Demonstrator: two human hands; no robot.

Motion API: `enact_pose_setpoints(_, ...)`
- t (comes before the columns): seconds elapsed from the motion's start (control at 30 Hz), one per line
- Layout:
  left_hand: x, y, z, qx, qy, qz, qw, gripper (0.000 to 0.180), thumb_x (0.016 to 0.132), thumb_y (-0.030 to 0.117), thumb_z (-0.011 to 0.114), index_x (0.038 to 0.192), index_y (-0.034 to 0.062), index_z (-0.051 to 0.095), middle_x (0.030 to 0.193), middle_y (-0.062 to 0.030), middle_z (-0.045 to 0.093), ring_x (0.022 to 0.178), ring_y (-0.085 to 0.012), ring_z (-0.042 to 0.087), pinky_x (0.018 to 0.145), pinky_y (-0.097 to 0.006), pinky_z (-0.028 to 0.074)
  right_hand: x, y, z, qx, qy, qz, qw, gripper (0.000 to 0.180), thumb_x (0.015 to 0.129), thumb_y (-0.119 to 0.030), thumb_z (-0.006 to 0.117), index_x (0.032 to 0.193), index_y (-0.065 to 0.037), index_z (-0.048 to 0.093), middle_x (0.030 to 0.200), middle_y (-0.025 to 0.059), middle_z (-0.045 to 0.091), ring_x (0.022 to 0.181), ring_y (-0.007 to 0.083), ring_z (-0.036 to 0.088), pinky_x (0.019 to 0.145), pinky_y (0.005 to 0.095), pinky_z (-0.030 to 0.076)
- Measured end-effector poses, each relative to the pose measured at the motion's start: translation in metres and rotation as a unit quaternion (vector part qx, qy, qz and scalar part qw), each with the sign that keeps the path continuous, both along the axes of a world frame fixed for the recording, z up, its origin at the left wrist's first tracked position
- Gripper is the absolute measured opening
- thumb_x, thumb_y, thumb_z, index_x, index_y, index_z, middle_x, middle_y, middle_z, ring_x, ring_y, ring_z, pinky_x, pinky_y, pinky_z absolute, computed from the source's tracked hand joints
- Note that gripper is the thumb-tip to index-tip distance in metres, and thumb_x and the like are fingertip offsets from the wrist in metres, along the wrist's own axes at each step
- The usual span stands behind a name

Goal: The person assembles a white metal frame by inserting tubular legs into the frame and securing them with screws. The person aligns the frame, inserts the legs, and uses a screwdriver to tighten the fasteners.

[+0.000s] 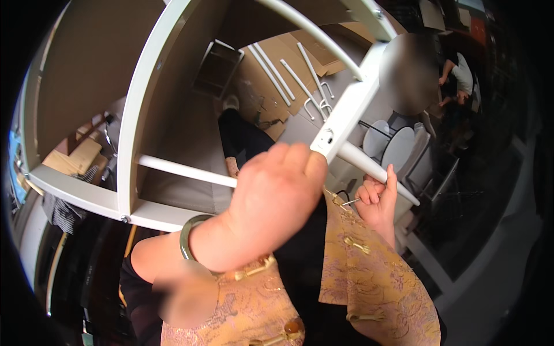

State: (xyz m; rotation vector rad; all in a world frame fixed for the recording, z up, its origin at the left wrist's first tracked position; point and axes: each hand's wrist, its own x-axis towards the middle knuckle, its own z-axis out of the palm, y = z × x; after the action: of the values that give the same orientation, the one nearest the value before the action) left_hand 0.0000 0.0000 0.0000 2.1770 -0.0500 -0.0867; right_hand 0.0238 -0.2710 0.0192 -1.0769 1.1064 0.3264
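A white frame with curved rails (147,98) and brown panels (86,69) fills the upper left and middle. My left hand (283,184), with a green bangle (187,237) on its wrist, is closed around the lower end of a white beam (346,118). A dark hole shows in the beam just above my knuckles. From the beam a tapered white leg (375,168) points to the lower right. Below the leg, my right hand (378,199) has its fingers curled on a thin metal rod (351,202), perhaps a hex key. Its index finger points up beside the leg.
Several white tubes (283,75) and hooked pieces lie on flat cardboard (268,55) beyond the frame. Round-seated chairs (398,147) stand to the right. Another person (461,75) is at the far right. A thin white rod (187,171) crosses the frame left of my left hand.
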Motion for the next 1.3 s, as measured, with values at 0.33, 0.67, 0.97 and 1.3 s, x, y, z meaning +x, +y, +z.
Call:
enact_pose_setpoints(0.33, 0.025, -0.053, 0.03, 0.094, -0.201, -0.185, 0.957, 0.014, 0.068, 0.013, 0.06, 0.08, 0.008, 0.058, 0.077, -0.005, 0.05, 0.073, -0.0202, 0.054, 0.064, -0.032, 0.046, -0.005, -0.003, -0.007, 0.046, -0.093, 0.048, 0.993, 0.039, 0.093, -0.043, 0.051, 0.081, -0.007, 0.057, 0.077, 0.0066, 0.062, 0.04, 0.006, 0.03, 0.04, 0.0214, 0.024)
enact_pose_setpoints(0.67, 0.054, -0.117, 0.007, 0.296, -0.256, -0.267, 0.881, 0.01, 0.073, 0.018, 0.058, 0.067, 0.0121, 0.064, 0.077, -0.0044, 0.051, 0.077, -0.0197, 0.053, 0.069, -0.031, 0.039, -0.02, -0.011, -0.033, 0.104, -0.112, 0.004, 0.988, 0.039, 0.088, -0.045, 0.059, 0.086, -0.006, 0.06, 0.076, 0.0049, 0.062, 0.042, 0.0059, 0.032, 0.041, 0.0223, 0.025)
enact_pose_setpoints(0.97, 0.055, -0.111, 0.011, 0.289, -0.246, -0.256, 0.889, 0.011, 0.075, 0.018, 0.058, 0.074, 0.0111, 0.067, 0.079, -0.0044, 0.052, 0.08, -0.0202, 0.055, 0.069, -0.034, 0.04, -0.036, -0.023, -0.024, 0.062, -0.179, 0.092, 0.978, 0.026, 0.088, -0.03, 0.062, 0.085, -0.005, 0.058, 0.074, 0.0047, 0.061, 0.044, 0.0041, 0.036, 0.041, 0.0204, 0.026)
enact_pose_setpoints(1.3, 0.054, -0.107, 0.011, 0.243, -0.221, -0.247, 0.912, 0.011, 0.072, 0.013, 0.058, 0.075, 0.0089, 0.067, 0.08, -0.005, 0.053, 0.081, -0.0217, 0.055, 0.07, -0.036, 0.039, -0.008, -0.061, 0.06, -0.604, -0.374, 0.5, 0.495, 0.038, 0.062, -0.015, 0.08, 0.092, -0.005, 0.061, 0.092, 0.0089, 0.058, 0.073, 0.0263, 0.055, 0.065, 0.0333, 0.047)
